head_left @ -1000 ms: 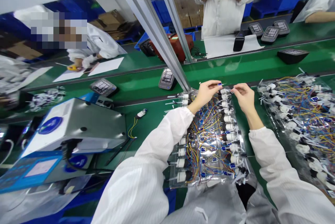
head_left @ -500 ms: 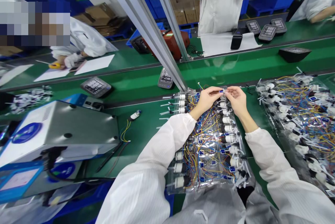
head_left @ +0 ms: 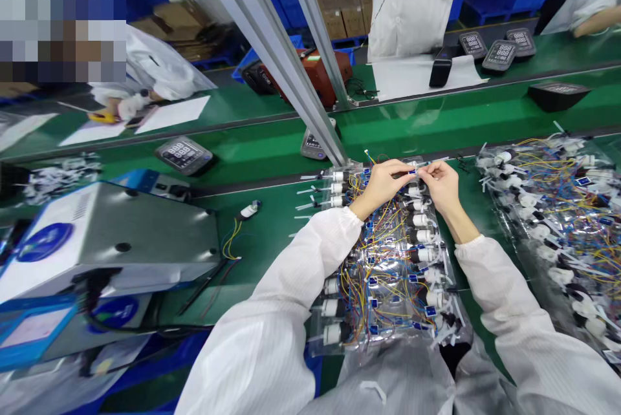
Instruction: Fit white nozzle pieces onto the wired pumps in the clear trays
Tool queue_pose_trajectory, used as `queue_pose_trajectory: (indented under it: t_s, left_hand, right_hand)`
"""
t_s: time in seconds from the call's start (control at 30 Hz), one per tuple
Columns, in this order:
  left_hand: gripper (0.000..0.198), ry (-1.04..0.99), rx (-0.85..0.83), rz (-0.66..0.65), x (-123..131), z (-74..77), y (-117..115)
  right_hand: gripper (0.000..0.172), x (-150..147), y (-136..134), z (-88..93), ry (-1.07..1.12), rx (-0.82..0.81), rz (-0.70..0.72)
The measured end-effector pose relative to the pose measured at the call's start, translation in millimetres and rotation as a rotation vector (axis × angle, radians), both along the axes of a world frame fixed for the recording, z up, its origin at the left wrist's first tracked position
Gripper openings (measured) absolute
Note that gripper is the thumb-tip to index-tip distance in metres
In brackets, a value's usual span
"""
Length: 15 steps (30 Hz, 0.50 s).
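Observation:
My left hand and my right hand meet at the far end of a stack of clear plastic bags. Their fingertips pinch a small blue connector between them. Each bag in the stack holds a white pump-like part with black fittings and thin yellow, blue and red wires. Both hands rest just above the stack's far rows. A similar pile of bagged parts lies to the right of my right arm.
A green conveyor bench runs beneath everything. A grey machine with a blue panel stands at left. Digital display units sit on the belts. An aluminium post rises beyond my hands. Co-workers in white sit across and at left.
My hands have moved closer together, and my right fingertips have come onto the blue connector. The whole view has shifted slightly as my head moved.

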State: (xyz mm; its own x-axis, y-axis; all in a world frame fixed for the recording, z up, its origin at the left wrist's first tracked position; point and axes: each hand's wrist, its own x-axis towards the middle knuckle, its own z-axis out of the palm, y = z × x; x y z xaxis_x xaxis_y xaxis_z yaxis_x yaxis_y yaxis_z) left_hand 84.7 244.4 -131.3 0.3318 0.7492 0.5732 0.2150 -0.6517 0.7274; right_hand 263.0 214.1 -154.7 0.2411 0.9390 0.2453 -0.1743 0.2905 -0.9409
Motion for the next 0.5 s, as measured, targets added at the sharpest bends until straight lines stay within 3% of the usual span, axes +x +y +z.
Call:
queue_pose_trajectory:
  t_s: [0.2, 0.5]
  left_hand:
    - [0.018, 0.079, 0.104, -0.074, -6.3, 2.1, 3.4]
    - [0.02, 0.018, 0.052, -0.092, -8.4, 0.3, 3.7]
  right_hand:
    - [0.031, 5.9, 0.3, 0.6, -0.118, 0.018, 0.04]
    - [0.031, 6.1, 0.8, -0.6, -0.137, 0.034, 0.045]
